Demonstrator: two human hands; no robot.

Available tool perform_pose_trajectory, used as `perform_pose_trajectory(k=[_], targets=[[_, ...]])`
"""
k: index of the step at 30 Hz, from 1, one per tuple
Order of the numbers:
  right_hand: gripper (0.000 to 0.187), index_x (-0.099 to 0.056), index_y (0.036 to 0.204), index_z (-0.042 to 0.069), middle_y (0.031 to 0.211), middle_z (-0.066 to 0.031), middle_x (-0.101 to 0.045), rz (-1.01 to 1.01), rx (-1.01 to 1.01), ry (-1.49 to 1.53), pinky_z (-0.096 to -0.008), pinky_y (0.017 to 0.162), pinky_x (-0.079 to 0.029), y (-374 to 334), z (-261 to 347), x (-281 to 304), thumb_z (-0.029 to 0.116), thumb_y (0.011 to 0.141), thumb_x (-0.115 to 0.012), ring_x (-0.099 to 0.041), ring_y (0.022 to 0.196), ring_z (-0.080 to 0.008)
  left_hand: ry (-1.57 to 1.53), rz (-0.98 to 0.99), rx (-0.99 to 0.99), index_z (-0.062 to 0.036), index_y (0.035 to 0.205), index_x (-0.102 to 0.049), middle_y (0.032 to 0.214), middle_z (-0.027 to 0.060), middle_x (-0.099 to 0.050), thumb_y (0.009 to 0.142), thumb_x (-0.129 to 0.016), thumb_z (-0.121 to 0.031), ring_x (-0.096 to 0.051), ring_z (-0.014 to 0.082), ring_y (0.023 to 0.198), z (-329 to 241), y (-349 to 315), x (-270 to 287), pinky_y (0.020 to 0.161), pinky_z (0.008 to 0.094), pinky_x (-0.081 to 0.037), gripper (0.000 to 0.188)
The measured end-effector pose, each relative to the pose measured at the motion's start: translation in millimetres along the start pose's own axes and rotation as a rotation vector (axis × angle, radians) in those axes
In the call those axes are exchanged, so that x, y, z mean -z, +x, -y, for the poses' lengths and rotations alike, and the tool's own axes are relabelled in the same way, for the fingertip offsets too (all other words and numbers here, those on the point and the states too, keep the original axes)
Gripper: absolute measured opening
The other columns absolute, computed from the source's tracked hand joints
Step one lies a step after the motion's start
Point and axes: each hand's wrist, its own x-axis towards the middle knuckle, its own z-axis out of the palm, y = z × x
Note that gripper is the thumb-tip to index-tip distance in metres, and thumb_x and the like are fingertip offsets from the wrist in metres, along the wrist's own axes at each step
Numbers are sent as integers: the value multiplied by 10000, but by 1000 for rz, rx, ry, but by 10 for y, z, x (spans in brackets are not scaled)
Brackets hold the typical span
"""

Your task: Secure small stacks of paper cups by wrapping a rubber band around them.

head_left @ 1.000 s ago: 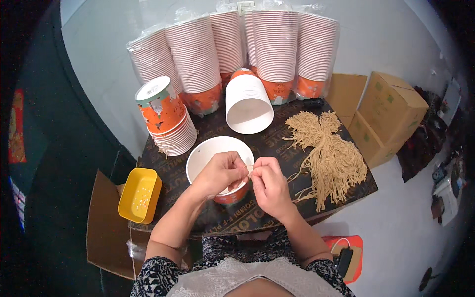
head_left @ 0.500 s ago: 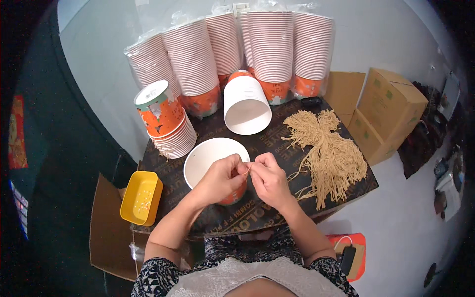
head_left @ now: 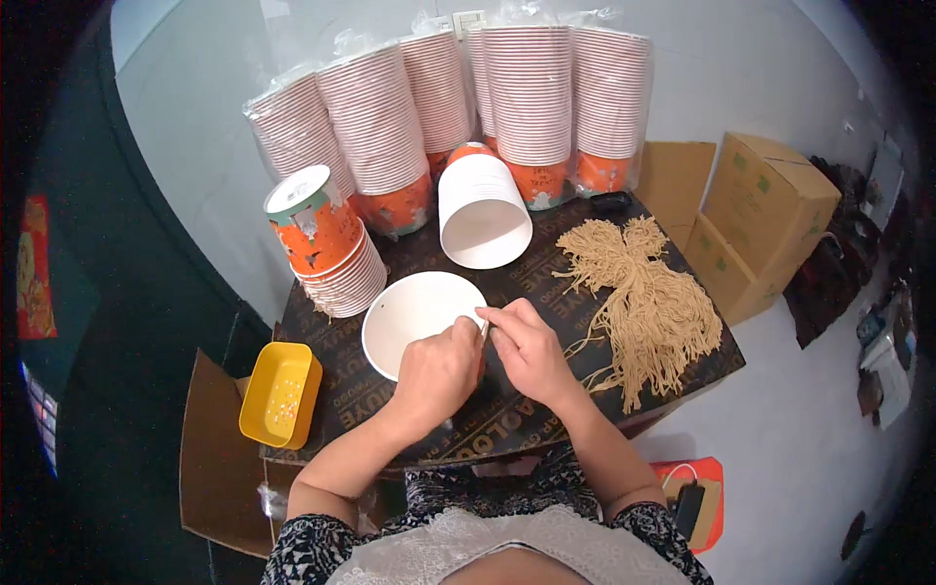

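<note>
A large paper bucket (head_left: 414, 312), white inside and with a small hole high in its left wall, stands mouth up before me. My left hand (head_left: 439, 375) is closed in front of its near right side, and the curled fingers hide what they hold. At the bucket's right rim my right hand (head_left: 529, 356) has thumb and forefinger drawn together, the forefinger reaching to the rim. Between the hands shows a thin pale strip; whether it is cord or rim I cannot tell. To the right lies a bundle of tan cords (head_left: 648, 312).
Nested orange buckets (head_left: 317, 239) stand upside down at the left. A white stack (head_left: 485, 210) lies on its side behind. Tall wrapped stacks (head_left: 526, 97) line the wall. A yellow tray (head_left: 310, 390) with small bits sits at the left edge. Cardboard boxes (head_left: 770, 210) stand at right.
My left hand has turned over and dropped slightly toward me, its fingers now curled out of sight. My right forefinger has stretched out to the rim. The bucket has stayed about where it was.
</note>
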Motion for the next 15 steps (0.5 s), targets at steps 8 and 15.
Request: perform_pose_trajectory(k=[8,15], targets=[[224,-607,1146,10,993,-179,-593,208,-20,146,-374,774,-504,32,-132,48,27,946,-508,-630,900,-336,17,3,-28,-15,902,-499,579,140,-613,908,-608,-110,-627,306,496,-22,9,23,439,403,-483,146],[102,-578,1024,-13,857,-110,-643,227,-299,344,-329,731,-509,-8,-35,58,55,958,-543,-627,816,-167,-114,48,45,-7,917,-513,575,192,-608,884,-648,-126,-635,378,531,45,21,14,480,464,-505,183]])
